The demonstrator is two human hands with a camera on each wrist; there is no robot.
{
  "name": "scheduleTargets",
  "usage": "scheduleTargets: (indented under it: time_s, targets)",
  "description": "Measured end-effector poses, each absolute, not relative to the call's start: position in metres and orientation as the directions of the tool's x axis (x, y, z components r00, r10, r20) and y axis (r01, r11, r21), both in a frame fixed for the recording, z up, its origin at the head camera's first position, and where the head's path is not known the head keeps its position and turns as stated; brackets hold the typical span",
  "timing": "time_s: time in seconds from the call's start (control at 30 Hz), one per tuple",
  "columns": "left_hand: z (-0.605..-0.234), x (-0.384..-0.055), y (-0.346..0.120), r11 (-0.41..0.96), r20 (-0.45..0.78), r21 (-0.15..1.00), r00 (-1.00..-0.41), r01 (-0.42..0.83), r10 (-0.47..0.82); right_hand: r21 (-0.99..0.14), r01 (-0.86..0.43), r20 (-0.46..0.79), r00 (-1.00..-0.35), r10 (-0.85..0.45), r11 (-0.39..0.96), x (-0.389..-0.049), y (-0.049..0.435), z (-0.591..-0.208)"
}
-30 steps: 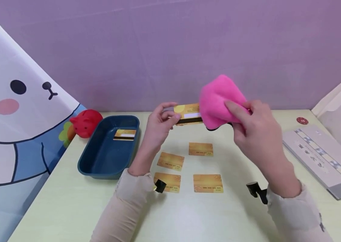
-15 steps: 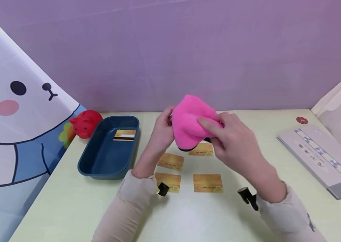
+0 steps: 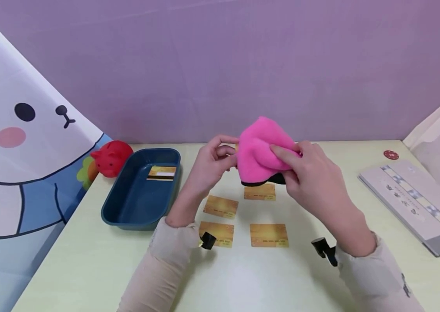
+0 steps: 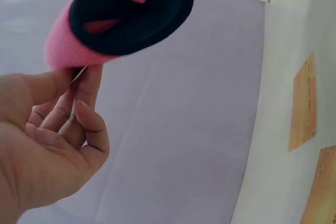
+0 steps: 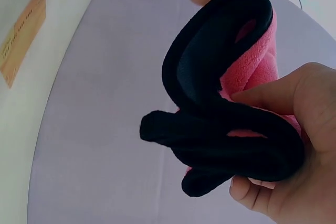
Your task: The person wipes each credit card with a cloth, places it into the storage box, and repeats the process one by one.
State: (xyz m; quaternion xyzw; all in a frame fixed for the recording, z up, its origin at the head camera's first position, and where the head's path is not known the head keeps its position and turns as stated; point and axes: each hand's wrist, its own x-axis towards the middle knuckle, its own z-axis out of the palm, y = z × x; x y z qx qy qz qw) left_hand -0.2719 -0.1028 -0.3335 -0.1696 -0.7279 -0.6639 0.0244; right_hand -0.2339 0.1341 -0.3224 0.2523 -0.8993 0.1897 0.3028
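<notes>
Above the table, my right hand (image 3: pixel 317 177) pinches a folded pink cloth (image 3: pixel 262 149) with a black edge. My left hand (image 3: pixel 212 167) pinches a gold card between thumb and fingers; the cloth covers nearly all of it, and only a sliver shows in the head view. In the left wrist view, the card's thin edge (image 4: pixel 79 75) sticks out between the thumb and fingers, just under the cloth. The right wrist view shows the cloth's black border (image 5: pixel 210 103) bunched in folds. Below the hands, several gold cards (image 3: pixel 269 235) lie face up on the table.
A dark blue tray (image 3: pixel 141 225) stands at left with one card (image 3: pixel 161 173) in it, stripe side up. Behind it sits a red piggy bank (image 3: pixel 111 158). At right lie a grey box (image 3: pixel 415 203) and a red chip (image 3: pixel 391 154).
The right hand has swept the cloth left over the card, covering the left hand's fingertips, then slightly back right. The left hand still pinches the card. The tray and table cards have not moved.
</notes>
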Motion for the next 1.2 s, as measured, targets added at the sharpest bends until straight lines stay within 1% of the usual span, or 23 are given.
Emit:
scheduleTargets:
  time_s: [0.17,0.3,0.43,0.57,0.7,0.8,0.93,1.0,1.1,1.2]
  targets:
    - [-0.331,-0.270,-0.111,0.036,0.275,0.957,-0.937,0.289,0.214,-0.234,-0.510,0.598,-0.747,-0.291,0.828,-0.237,0.142,-0.318]
    - [-0.328,-0.268,-0.121,0.020,0.298,0.951,-0.932,0.308,0.206,-0.279,-0.461,0.581,-0.779,-0.234,0.843,-0.241,0.152,-0.315]
    - [-0.322,-0.267,-0.135,0.027,0.298,0.951,-0.933,0.309,0.199,-0.293,-0.415,0.581,-0.793,-0.185,0.861,-0.247,0.164,-0.312]
    - [-0.315,-0.261,-0.153,0.061,0.288,0.952,-0.943,0.301,0.166,-0.289,-0.402,0.605,-0.780,-0.160,0.869,-0.253,0.174,-0.313]
    - [-0.305,-0.261,-0.178,0.170,0.236,0.953,-0.966,0.252,0.109,-0.294,-0.396,0.621,-0.771,-0.141,0.870,-0.256,0.179,-0.314]
    - [-0.294,-0.269,-0.202,0.322,0.173,0.931,-0.985,0.173,0.028,-0.303,-0.383,0.616,-0.778,-0.127,0.873,-0.256,0.180,-0.313]
    - [-0.282,-0.286,-0.240,0.542,0.074,0.840,-0.994,0.017,-0.084,-0.315,-0.377,0.611,-0.783,-0.118,0.871,-0.255,0.180,-0.310]
    - [-0.280,-0.294,-0.258,0.623,0.024,0.781,-0.994,-0.047,-0.105,-0.318,-0.370,0.609,-0.785,-0.111,0.873,-0.256,0.181,-0.309]
    - [-0.285,-0.305,-0.280,0.706,-0.060,0.697,-0.991,-0.125,-0.116,-0.324,-0.360,0.603,-0.791,-0.103,0.875,-0.257,0.182,-0.308]
    - [-0.296,-0.318,-0.294,0.742,-0.159,0.642,-0.980,-0.194,-0.118,-0.331,-0.348,0.592,-0.801,-0.095,0.877,-0.257,0.185,-0.307]
